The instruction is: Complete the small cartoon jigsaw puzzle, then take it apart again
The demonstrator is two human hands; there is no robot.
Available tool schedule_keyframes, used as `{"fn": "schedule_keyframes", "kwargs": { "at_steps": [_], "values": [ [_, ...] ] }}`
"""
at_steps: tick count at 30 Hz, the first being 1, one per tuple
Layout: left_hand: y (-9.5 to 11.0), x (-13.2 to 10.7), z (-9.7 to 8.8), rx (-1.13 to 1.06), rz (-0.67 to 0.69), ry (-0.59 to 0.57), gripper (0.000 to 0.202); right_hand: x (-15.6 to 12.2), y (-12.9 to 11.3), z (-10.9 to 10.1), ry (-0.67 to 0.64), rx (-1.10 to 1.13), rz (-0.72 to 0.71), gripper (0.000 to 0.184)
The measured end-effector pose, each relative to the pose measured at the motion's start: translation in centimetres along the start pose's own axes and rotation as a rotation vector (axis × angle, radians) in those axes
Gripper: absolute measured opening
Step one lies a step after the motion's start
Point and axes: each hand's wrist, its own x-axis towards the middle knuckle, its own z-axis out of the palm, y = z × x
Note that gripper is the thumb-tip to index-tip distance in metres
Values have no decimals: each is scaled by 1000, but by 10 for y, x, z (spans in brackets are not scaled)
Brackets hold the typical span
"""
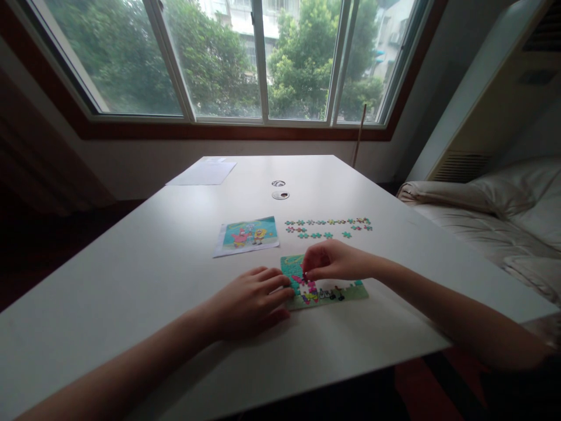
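A partly assembled jigsaw puzzle (348,292), teal with pink and green parts, lies near the front of the white table. My left hand (254,298) is laid palm down along its left edge, the fingers stretched out and the tips touching it. Over the puzzle's upper middle, my right hand (331,260) has thumb and forefinger pinched on a small dark pink puzzle piece (305,277), which is mostly covered by the fingertips. A pale gap shows just below that pinch. Behind the puzzle, loose puzzle pieces (315,235) lie in rough rows.
Left of the loose pieces is a printed cartoon picture (249,235) on white paper. Farther back on the table (144,245) are white sheets (204,173) and two round cable-hole covers (280,195). A cushioned sofa (473,204) stands at the right, windows beyond.
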Motion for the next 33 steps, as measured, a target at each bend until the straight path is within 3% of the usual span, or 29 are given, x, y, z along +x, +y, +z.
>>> {"fn": "schedule_keyframes", "kwargs": {
  "at_steps": [6, 18, 25, 33],
  "values": [
    [0, 0, 1, 0, -2, 4, 26, 1, -2, 12, 9, -92, 42, 18],
    [0, -1, 2, -8, 4, 36, 25, 2, -3, 13, 37, -208, 67, 15],
    [0, -1, 2, 3, -10, -13, 27, 3, -2, 18, 128, -439, 0, 13],
    [0, 0, 1, 13, -2, -7, 27, 1, -1, 7, 125, -503, -11, 19]
  ]
}}
